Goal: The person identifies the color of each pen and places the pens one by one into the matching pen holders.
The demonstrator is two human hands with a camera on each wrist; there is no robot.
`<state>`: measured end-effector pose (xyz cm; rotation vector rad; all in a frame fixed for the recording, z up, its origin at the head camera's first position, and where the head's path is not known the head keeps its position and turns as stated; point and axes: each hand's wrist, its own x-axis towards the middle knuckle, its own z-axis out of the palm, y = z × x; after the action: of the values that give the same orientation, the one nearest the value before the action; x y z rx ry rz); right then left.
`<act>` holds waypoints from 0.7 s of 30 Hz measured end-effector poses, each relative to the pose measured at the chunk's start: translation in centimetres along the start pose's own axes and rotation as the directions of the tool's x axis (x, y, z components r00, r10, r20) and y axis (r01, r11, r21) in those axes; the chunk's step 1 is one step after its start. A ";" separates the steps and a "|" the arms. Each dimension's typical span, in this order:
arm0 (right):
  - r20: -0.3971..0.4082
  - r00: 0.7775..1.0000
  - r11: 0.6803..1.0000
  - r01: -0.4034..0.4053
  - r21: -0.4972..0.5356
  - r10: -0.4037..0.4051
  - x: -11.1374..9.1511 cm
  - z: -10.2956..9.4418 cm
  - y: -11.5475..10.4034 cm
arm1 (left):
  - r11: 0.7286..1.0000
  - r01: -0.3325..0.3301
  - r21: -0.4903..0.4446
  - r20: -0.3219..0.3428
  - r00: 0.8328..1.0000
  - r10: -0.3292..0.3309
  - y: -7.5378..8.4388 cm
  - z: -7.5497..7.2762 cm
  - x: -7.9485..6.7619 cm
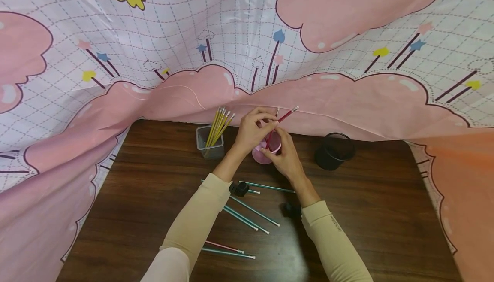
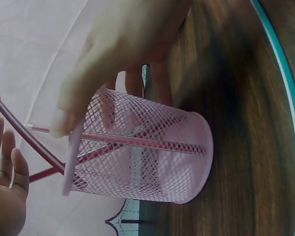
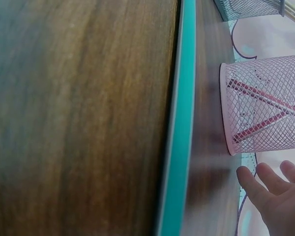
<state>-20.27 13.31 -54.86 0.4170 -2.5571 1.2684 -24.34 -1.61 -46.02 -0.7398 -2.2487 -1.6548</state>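
My left hand (image 1: 251, 131) pinches a red pencil (image 1: 287, 114) above a pink mesh pencil cup (image 2: 187, 172). The pencil slants, its lower end inside the cup's rim and its white eraser end up. Around the cup's right side my right hand (image 1: 287, 155) holds on, thumb at the near rim; in the right wrist view its other fingers (image 3: 265, 189) stretch beside the wall. Through the mesh, red pencils (image 2: 142, 141) lean crosswise inside. In the left wrist view the left hand's (image 2: 7, 182) pinching fingertips are mostly cut off by the frame edge.
Left of the cup stands a grey square holder (image 1: 202, 147) with several yellow pencils (image 1: 220, 128). A black mesh cup (image 1: 328, 158) stands to the right. Several teal pencils (image 1: 256, 211) and a pink pencil (image 1: 224, 246) lie nearer on the wooden table (image 1: 386, 213). Patterned cloth (image 1: 173, 54) hangs behind.
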 end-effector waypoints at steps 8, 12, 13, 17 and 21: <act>-0.008 1.000 1.000 -0.001 -0.026 0.001 0.0 0.1 -0.1 | 0.999 -0.014 0.028 -0.016 1.000 0.015 -1.2 -0.2 -0.4; -0.015 1.000 1.000 0.000 -0.011 0.000 -0.2 0.4 -0.2 | 1.000 -0.005 0.011 -0.042 0.999 0.005 -1.1 -1.3 -1.0; -0.017 1.000 1.000 -0.007 -0.006 0.006 -0.2 0.4 -0.2 | 1.000 -0.003 0.008 -0.049 0.999 0.003 -1.0 -1.6 -1.2; -0.029 1.000 1.000 -0.009 0.012 0.009 -0.2 0.6 -0.2 | 1.000 -0.021 -0.023 -0.065 0.998 0.019 0.8 -3.4 -1.8; -0.038 0.999 1.000 -0.006 0.008 0.006 -0.1 0.3 0.2 | 0.997 -0.053 -0.063 -0.070 0.996 0.049 3.6 -5.1 -2.5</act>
<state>-20.22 13.17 -55.20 0.3834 -2.5244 1.2761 -20.83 -6.24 -42.62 -0.7383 -2.1213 -1.7099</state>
